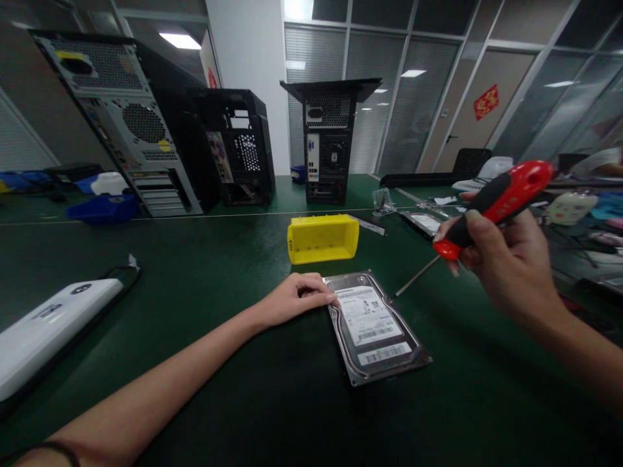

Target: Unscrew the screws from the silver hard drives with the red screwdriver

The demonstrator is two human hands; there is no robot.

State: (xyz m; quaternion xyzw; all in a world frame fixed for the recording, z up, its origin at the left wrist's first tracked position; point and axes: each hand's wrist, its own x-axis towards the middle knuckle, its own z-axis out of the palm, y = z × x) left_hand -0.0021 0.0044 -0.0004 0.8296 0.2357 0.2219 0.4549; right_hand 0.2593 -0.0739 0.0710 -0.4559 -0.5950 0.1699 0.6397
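A hard drive (374, 327) with a white barcode label lies flat on the green table, in front of me. My left hand (296, 297) rests on its far left corner, fingertips pressing the edge. My right hand (503, 259) grips a screwdriver (491, 206) by its red and black handle. The thin metal shaft slants down to the left, and its tip touches the drive's far right edge. A yellow plastic bin (322, 238) lies just beyond the drive.
Three black computer towers (141, 123) (241, 146) (328, 139) stand at the back of the table. A second hard drive (424, 222) lies far right, blue bins (104, 207) far left, a white device (46, 327) near left. A person's arm shows at the right edge.
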